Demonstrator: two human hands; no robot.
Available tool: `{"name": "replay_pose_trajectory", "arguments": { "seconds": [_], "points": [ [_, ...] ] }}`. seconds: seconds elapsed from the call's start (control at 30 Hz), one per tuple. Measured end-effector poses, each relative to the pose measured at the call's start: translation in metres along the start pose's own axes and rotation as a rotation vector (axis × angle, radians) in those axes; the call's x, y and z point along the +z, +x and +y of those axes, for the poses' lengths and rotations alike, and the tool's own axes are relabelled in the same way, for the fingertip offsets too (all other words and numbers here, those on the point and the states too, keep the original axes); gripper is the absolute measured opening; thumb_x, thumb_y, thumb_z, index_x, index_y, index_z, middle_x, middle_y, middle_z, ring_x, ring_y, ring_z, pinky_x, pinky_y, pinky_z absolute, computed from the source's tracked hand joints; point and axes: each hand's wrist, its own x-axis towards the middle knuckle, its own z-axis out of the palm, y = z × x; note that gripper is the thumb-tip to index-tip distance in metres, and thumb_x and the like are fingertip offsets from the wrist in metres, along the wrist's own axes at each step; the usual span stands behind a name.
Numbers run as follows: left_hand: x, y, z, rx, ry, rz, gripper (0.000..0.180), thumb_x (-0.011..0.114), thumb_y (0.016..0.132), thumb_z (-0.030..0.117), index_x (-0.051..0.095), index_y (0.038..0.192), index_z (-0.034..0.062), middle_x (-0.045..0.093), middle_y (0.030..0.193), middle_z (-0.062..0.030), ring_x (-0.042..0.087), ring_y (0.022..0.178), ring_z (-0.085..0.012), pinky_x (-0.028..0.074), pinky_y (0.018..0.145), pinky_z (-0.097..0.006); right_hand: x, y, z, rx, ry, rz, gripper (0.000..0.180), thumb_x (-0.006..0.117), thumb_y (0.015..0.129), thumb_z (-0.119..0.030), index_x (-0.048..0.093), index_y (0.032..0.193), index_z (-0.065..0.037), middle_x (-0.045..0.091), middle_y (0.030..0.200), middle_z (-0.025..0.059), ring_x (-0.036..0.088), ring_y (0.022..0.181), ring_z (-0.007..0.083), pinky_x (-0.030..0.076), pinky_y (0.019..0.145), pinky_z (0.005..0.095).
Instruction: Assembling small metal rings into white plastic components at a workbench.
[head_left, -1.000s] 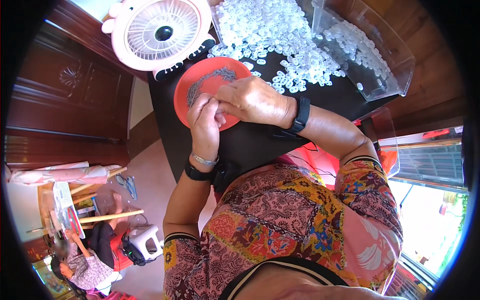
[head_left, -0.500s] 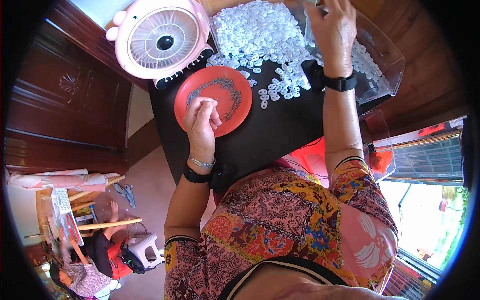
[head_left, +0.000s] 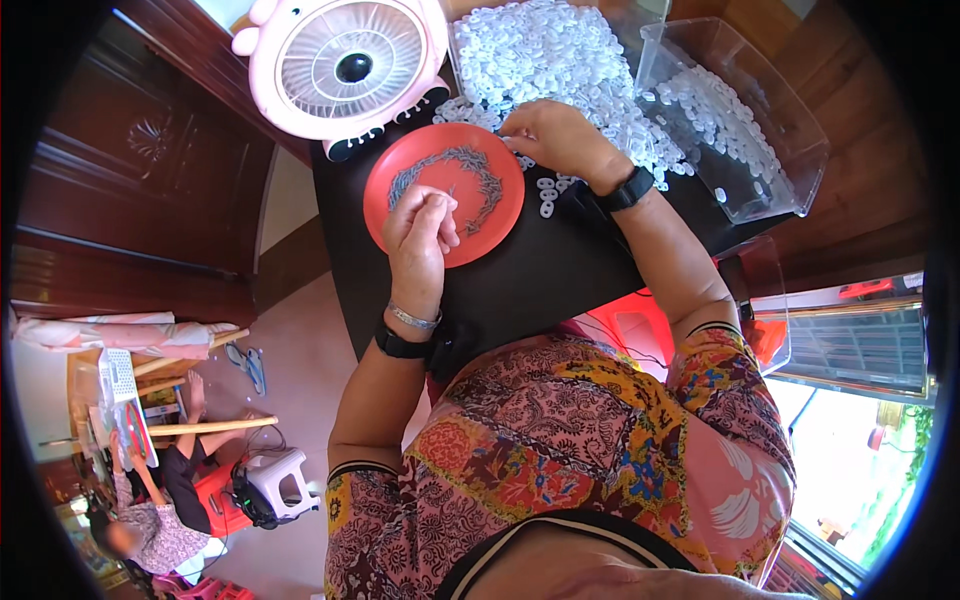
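On the black table lies a round red plate (head_left: pixel 497 225) with small grey metal screws (head_left: pixel 480 160) spread in a ring. My left hand (head_left: pixel 418 228) is above its near left part, thumb and fingers pinched together; a thin grey screw seems to stick up from the fingertips. To the right of the plate, my right hand (head_left: pixel 568 148) reaches over the near edge of the heaped white plastic two-hole pieces (head_left: pixel 545 55). Its fingers are bent together beside the plate's rim, and whatever lies between them is hidden.
A pink animal-shaped fan (head_left: pixel 270 95) stands at the back left. On the right, a clear plastic bin (head_left: pixel 805 185) holds more white pieces. Loose white pieces (head_left: pixel 547 197) lie right of the plate. Another person (head_left: pixel 165 535) sits at the far lower left, near a white stool (head_left: pixel 285 485).
My right hand has come away from the clear bin, moving left and nearer to the loose pieces beside the plate. My left hand stays pinched over the plate. The view has shifted slightly.
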Motion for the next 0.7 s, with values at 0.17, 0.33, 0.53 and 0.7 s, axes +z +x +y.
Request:
{"name": "replay_pose_trajectory", "arguments": {
  "seconds": [0.17, 0.33, 0.53, 0.7],
  "points": [
    [0.001, 0.0, 0.0, -0.027, 0.011, -0.012, 0.017, 0.048, 0.091, 0.013, 0.057, 0.081, 0.0026, 0.051, 0.062, 0.0013, 0.045, 0.051, -0.0044, 0.032, 0.046, -0.018, 0.008, 0.001, 0.009, -0.018, -0.144, 0.033, 0.012, 0.06, 0.08, -0.015, 0.066, 0.086, -0.008, 0.063, 0.078, 0.0091, 0.06, 0.078, 0.0301, 0.049, 0.071, 0.0395],
    [0.0, 0.001, 0.0, -0.029, 0.017, -0.003, 0.017, 0.048, 0.091, 0.012, 0.057, 0.081, 0.0026, 0.051, 0.062, 0.0013, 0.045, 0.051, -0.0042, 0.032, 0.046, -0.018, -0.014, -0.006, 0.014, 0.058, -0.022, -0.135, 0.014, 0.063, 0.078, -0.019, 0.065, 0.085, -0.007, 0.063, 0.079, 0.0096, 0.061, 0.076, 0.0302, 0.049, 0.067, 0.0385],
    [0.004, -0.001, 0.001, -0.05, 0.006, -0.042, 0.017, 0.048, 0.091, 0.013, 0.057, 0.081, 0.0029, 0.051, 0.062, 0.0013, 0.045, 0.052, -0.0044, 0.032, 0.047, -0.019, -0.01, -0.008, 0.011, 0.062, -0.023, -0.305, 0.015, 0.062, 0.075, -0.018, 0.063, 0.084, -0.006, 0.064, 0.08, 0.0105, 0.061, 0.075, 0.0312, 0.048, 0.066, 0.0393],
    [0.002, 0.0, 0.001, -0.069, 0.061, -0.048, 0.02, 0.047, 0.089, 0.017, 0.058, 0.081, 0.0025, 0.052, 0.065, -0.0001, 0.049, 0.053, -0.0087, 0.035, 0.048, -0.02, -0.005, -0.005, 0.007, 0.046, -0.163, -0.29, 0.012, 0.057, 0.077, -0.015, 0.062, 0.082, -0.006, 0.064, 0.08, 0.0124, 0.061, 0.077, 0.0339, 0.048, 0.067, 0.0414]
  ]
}}
